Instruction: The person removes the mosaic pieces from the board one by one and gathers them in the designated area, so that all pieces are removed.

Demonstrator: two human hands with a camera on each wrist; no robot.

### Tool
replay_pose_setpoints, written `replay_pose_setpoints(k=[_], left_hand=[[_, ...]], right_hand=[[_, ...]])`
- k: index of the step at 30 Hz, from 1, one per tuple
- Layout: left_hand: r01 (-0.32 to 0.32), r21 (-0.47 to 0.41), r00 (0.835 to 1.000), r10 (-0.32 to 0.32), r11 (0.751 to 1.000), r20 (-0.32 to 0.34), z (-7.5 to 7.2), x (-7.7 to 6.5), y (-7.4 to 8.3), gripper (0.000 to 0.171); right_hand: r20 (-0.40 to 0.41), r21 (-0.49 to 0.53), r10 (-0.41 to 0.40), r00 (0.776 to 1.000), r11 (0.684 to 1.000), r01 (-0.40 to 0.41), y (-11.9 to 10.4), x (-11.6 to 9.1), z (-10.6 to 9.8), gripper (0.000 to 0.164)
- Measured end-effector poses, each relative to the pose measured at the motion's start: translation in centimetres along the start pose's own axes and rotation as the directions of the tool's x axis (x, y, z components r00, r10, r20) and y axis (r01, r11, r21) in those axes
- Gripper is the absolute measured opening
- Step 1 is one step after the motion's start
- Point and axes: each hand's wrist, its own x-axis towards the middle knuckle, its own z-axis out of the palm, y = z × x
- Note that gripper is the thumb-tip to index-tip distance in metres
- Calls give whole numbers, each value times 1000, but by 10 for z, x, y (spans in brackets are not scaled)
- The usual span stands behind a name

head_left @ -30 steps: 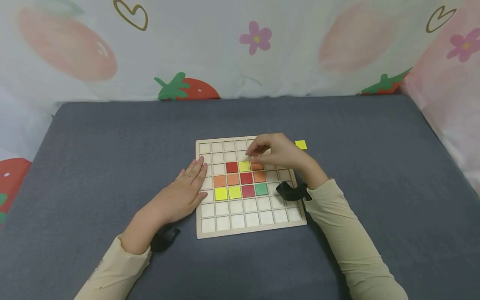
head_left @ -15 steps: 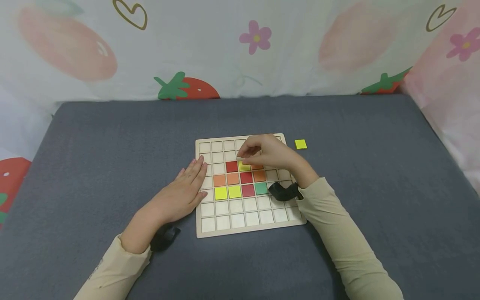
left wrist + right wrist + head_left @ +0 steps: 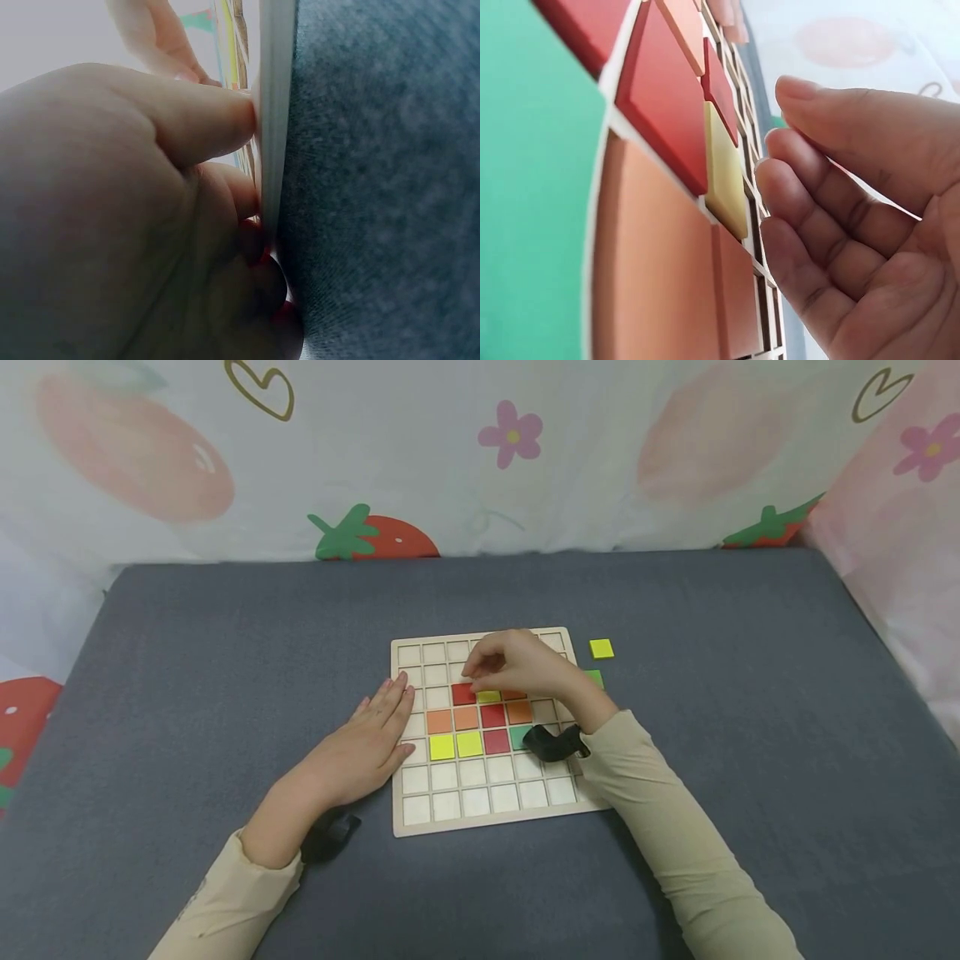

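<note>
A wooden grid board (image 3: 495, 824) lies on the table, with coloured square tiles in its middle cells. My left hand (image 3: 367, 745) rests flat over the board's left edge, fingers straight; the left wrist view shows its thumb (image 3: 214, 120) at the rim. Thumb and loosely bent fingers of my right hand (image 3: 525, 664) hover over the upper red tile (image 3: 462, 694), beside a yellow tile (image 3: 489, 697) partly hidden by the hand. In the right wrist view the thumb (image 3: 802, 88) and fingers stand apart, nothing visible between them. The board's upper middle cells are hidden beneath this hand.
A loose yellow tile (image 3: 602, 648) and a partly covered green tile (image 3: 595, 678) lie off the board's right side. The grey table (image 3: 247, 627) meets a printed curtain (image 3: 585, 502) at the back. Each wrist carries a black band (image 3: 553, 745).
My right hand has slid left along the tile row, from over the orange tile past the yellow one to the red. The green tile outside has come into view. The left hand stays put.
</note>
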Motion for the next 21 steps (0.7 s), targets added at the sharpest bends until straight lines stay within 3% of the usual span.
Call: replay_pose_setpoints(k=[21], left_hand=[[0, -3, 1000, 0, 1000, 6, -1, 0, 0, 65]], right_hand=[[46, -54, 59, 997, 997, -57, 3, 7, 5, 14]])
